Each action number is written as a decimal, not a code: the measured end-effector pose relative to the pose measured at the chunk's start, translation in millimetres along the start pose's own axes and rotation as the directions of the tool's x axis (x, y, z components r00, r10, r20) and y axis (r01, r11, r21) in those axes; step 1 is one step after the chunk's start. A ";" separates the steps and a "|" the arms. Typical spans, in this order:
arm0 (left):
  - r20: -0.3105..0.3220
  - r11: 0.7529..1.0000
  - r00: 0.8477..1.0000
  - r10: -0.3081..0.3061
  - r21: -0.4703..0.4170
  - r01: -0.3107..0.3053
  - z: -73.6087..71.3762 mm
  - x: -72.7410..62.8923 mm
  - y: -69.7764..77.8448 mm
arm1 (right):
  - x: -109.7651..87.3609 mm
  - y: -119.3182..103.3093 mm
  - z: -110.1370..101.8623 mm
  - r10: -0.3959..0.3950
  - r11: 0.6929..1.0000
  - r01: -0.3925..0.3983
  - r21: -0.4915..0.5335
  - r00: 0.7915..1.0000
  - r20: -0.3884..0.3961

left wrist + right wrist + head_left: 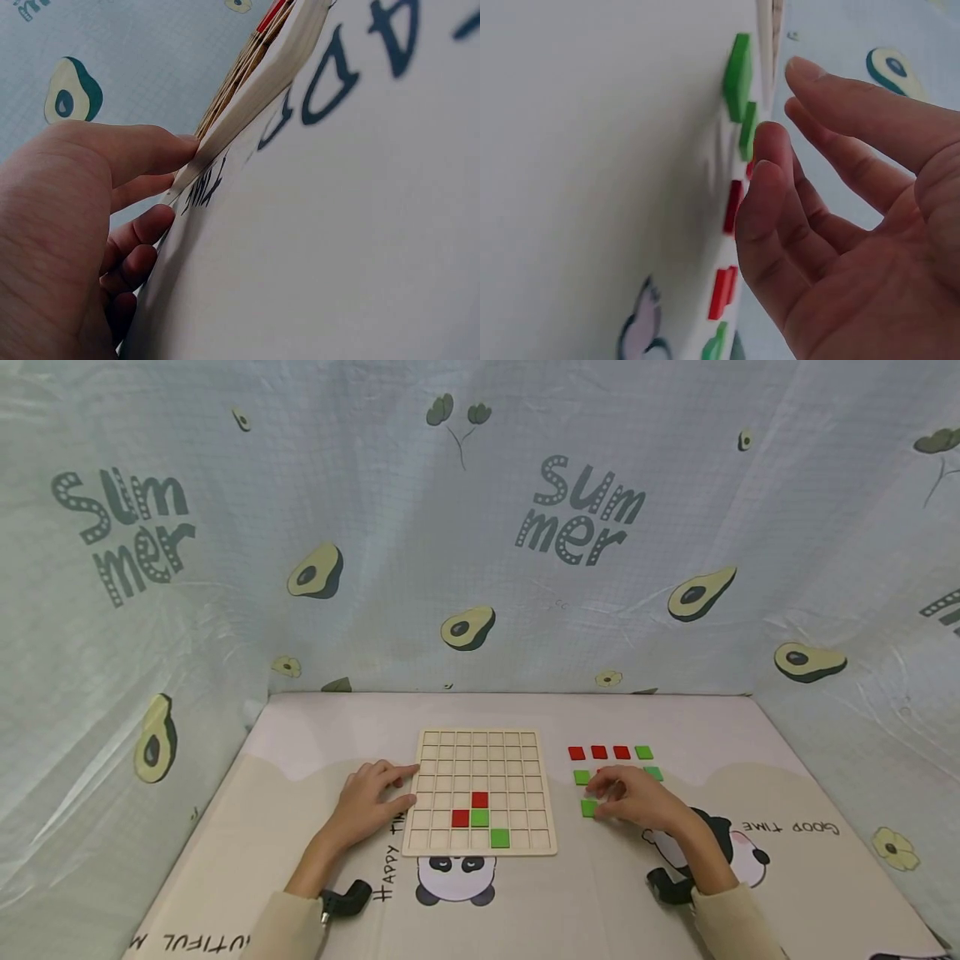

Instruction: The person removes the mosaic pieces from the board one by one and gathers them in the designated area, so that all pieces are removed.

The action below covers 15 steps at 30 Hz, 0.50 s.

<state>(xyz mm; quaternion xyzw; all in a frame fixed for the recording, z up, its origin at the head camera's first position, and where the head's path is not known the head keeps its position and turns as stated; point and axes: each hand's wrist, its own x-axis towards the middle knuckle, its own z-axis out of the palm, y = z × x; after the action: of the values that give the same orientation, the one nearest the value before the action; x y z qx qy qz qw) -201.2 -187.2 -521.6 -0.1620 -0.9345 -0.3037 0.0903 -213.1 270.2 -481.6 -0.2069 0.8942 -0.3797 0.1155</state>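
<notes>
Board (446, 752), pale and gridded, lies flat on tabletop (555, 914), in front of the person. 4 tiles sit in its cells, toward the near side: 2 red, 2 green. Loose tiles lie in rows right of it, red and green mixed; some part-hidden by the hand, so no full count.

Left hand (366, 796): thumb and index finger at the board's left edge, touching it, not wrapped round anything. Fingers released, light contact only.

Right hand (633, 797): over the loose tiles, fingers loosely bent, gap between thumb and the rest, grasping nothing visible. Near green tile (588, 808) just beside the thumb; another green tile (582, 777) just beyond the fingers. Touching or not: head view unclear, right wrist view shows no grip.

Step looks like picking up a loose tile, likely 1 of those 2 greens; can't tell which. To do it well: drop thumb and index finger to opposite edges, pinch low, lift straight up. Tiles are thin, so a grab from above would probably slip or skid. Watch the part-hidden red tile (599, 771) by the fingers, easy to nudge. Left fingers should press the edge gently, no shove; a jolt to the board could shift the seated tiles.
</notes>
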 end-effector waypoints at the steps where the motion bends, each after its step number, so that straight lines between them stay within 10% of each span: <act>1: 0.000 1.000 1.000 0.000 0.000 0.000 -0.1 0.2 0.1 | -0.2 -2.2 -0.2 -0.006 1.000 0.006 -0.010 1.000 -0.011; 15: 0.007 1.000 1.000 -0.006 -0.003 0.006 -0.7 -0.7 1.4 | 29.3 -53.1 29.7 -0.094 0.995 0.092 -0.029 0.994 -0.061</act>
<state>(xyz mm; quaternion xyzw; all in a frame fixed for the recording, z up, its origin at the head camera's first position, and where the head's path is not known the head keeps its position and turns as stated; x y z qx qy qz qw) -200.0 -186.7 -520.4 -0.1603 -0.9349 -0.3047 0.0860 -213.3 204.8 -464.8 -0.2380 0.8916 -0.3793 0.0672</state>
